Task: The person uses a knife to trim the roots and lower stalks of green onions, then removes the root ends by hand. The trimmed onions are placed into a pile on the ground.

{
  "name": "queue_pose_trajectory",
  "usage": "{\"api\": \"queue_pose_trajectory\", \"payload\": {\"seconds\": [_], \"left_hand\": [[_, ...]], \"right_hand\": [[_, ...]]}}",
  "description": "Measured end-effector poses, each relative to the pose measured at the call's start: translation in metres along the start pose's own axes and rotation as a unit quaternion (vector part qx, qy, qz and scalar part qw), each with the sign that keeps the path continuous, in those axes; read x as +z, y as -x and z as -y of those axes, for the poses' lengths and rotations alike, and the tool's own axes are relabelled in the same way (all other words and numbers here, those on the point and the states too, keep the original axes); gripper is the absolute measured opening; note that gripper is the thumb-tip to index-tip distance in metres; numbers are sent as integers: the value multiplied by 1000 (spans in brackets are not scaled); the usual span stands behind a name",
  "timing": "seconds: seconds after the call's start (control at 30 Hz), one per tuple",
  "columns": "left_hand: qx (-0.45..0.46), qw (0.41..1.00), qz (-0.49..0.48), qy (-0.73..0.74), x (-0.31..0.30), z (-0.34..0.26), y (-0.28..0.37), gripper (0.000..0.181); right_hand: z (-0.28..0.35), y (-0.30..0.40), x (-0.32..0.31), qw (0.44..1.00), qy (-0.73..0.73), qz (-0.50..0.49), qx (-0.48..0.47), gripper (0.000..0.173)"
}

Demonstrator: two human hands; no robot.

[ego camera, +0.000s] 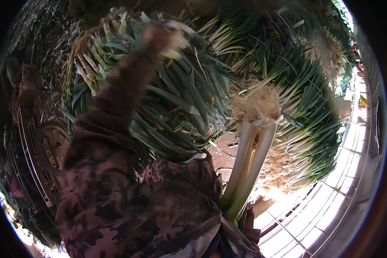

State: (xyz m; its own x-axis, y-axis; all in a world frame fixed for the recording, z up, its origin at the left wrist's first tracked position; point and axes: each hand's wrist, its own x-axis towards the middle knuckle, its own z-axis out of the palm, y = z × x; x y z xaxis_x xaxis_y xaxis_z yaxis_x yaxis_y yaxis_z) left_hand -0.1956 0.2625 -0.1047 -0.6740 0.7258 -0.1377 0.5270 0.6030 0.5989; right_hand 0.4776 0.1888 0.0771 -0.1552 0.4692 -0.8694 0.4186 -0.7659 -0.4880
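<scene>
My left hand [156, 35], blurred, is at the end of my outstretched camouflage sleeve, over a heap of leeks or large green onions [183, 90]. A pale, root-like tuft [177, 40] with a yellowish part is against the hand; blur hides whether the fingers hold it. Several thick pale stalks [251, 158] stand near my jacket at the right, their root mass [258, 103] uppermost and their lower ends against the cloth. My right hand is out of view.
Long rows of green onions [303, 122] curve along the right, beside a bright metal frame [335, 190]. A wheel [53, 145] and rails of a cart are at the left. Reddish ground [224, 154] shows between the heap and the stalks.
</scene>
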Motion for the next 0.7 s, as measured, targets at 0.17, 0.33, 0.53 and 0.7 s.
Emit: {"api": "queue_pose_trajectory", "payload": {"seconds": [0.17, 0.33, 0.53, 0.7], "left_hand": [[40, 993, -108, -40, -194, 42, 4, 40], [224, 957, 151, 106, -163, -62, 105, 50], [315, 722, 586, 192, 31, -156, 200, 68], [231, 503, 827, 100, 175, -154, 243, 84]], "right_hand": [[4, -7, 11, 998, 18, 57, 10, 47], [17, -38, 25, 980, 87, 178, 27, 50], [14, -121, 41, 882, 201, 419, -82, 54], [82, -169, 74, 792, 382, 474, 32, 74]]}}
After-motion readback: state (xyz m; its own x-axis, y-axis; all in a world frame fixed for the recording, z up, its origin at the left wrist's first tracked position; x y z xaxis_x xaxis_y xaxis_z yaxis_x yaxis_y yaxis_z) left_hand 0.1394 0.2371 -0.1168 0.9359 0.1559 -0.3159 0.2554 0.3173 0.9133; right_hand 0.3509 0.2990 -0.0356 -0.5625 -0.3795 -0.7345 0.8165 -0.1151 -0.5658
